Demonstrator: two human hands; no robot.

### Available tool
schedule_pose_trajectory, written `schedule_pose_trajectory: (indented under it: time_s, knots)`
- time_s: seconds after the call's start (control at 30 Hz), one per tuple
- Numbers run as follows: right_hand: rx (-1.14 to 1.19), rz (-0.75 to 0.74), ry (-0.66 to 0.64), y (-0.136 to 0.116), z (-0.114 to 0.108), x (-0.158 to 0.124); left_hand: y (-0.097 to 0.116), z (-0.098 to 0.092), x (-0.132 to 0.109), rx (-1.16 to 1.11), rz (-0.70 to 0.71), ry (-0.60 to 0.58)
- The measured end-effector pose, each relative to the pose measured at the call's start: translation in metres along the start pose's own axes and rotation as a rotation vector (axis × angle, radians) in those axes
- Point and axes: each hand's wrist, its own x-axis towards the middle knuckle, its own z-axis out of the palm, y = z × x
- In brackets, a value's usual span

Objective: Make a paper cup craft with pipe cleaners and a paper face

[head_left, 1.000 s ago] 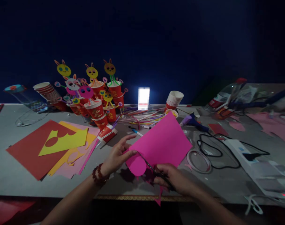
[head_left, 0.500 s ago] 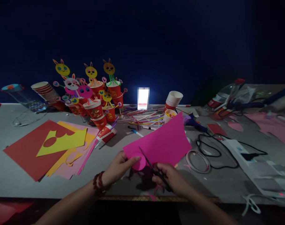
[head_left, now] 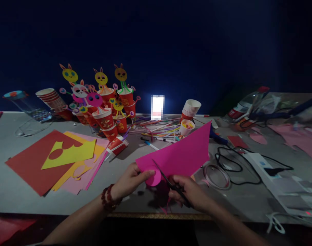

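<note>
A large sheet of magenta paper (head_left: 181,153) is raised over the desk, tilted up to the right. My left hand (head_left: 132,179) pinches its left corner, thumb on top of a rounded magenta paper disc (head_left: 154,178) that lies against the sheet. Whether the disc is separate from the sheet I cannot tell. My right hand (head_left: 189,191) is closed round the handles of dark scissors (head_left: 168,181), whose blades lie across the sheet just right of the disc. A small magenta scrap (head_left: 166,208) is near the desk's front edge, below the scissors.
Coloured paper sheets (head_left: 34,167) lie at the left. Behind them stand red paper cups (head_left: 104,118) with rabbit-faced figures. Pipe cleaners (head_left: 161,129) and pens are at the back middle. On the right are a tape roll (head_left: 217,176), black cable (head_left: 248,182), power strip (head_left: 271,184) and plastic bottle (head_left: 244,104).
The sheet's right end has swung to the right and its top corner now reaches farther over. My right hand and the scissors have shifted slightly right.
</note>
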Motion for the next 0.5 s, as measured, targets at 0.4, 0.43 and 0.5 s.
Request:
schedule_pose_trajectory:
  time_s: [0.4, 0.43, 0.5]
  knots:
    - [-0.018, 0.003, 0.008, -0.0102, 0.0020, -0.0060, 0.0100, -0.0021, -0.0020, 0.023, 0.003, 0.000]
    - [-0.020, 0.003, 0.011, -0.0107, 0.0021, -0.0063, 0.0102, -0.0026, -0.0020, 0.030, 0.005, 0.002]
    - [-0.026, -0.004, 0.010, -0.0113, 0.0021, -0.0069, 0.0099, -0.0027, -0.0022, 0.027, 0.000, 0.011]
